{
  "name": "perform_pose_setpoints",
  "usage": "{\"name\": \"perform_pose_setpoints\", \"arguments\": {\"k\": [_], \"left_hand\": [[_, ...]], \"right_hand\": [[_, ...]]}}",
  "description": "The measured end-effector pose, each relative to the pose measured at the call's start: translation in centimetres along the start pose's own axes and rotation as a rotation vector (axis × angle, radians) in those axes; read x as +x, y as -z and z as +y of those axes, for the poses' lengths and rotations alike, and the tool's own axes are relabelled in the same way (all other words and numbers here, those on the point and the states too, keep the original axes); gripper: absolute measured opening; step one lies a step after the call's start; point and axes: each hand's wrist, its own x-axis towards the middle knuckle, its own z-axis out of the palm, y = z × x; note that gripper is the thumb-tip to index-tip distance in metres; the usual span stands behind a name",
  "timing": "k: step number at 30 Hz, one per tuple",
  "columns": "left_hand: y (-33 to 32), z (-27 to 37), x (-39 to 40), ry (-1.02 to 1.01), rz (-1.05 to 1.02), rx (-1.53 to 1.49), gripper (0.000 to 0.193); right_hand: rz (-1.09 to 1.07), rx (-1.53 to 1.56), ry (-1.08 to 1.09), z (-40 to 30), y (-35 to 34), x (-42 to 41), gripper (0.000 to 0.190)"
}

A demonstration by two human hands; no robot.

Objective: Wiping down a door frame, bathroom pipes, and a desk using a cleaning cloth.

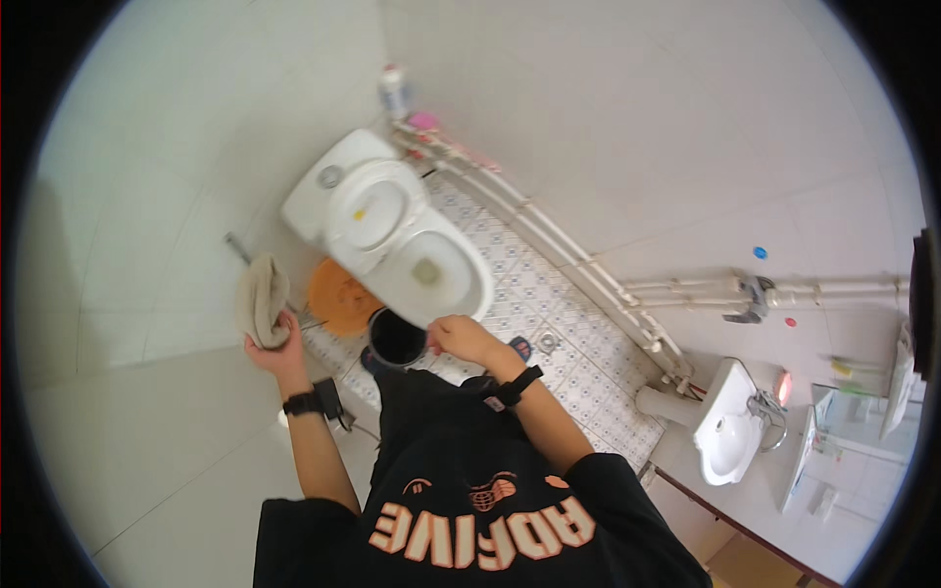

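My left hand [278, 354] grips the lower end of a beige towel [263, 298], which hangs folded by a metal bar [237, 248] on the left wall. My right hand [464, 339] has its fingers curled at the right rim of a black bin [397, 339]; whether they grip the rim is unclear. Just beyond that bin stands a white toilet [476, 283] with its lid [382, 202] raised. A yellow mark shows on the lid, and some water lies in the bowl.
An orange round plastic item [334, 298] sits left of the toilet. White pipes [544, 220] run along the right wall above the patterned tile floor [581, 375]. A white bottle [395, 92] stands in the far corner. To the right is a washbasin [735, 434] with a mirror [845, 441] beyond.
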Motion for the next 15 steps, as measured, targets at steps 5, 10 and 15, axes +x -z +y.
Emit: {"name": "perform_pose_setpoints", "arguments": {"k": [5,10,15], "left_hand": [[-4.3,-19.4,-13.9,0.330,-0.054,0.515,0.044],[-13.4,-36.3,-29.1,0.525,-0.863,1.029,0.046],[-17.8,-42.3,-37.9,0.500,-1.390,1.140,0.051]], "right_hand": [[0.259,-0.041,0.119,1.3,12.1,-9.4,0.025],[0.753,-0.019,0.088,0.6,22.6,-22.6,0.034],[1.186,-0.007,0.035,-0.4,26.5,-33.1,0.055]]}}
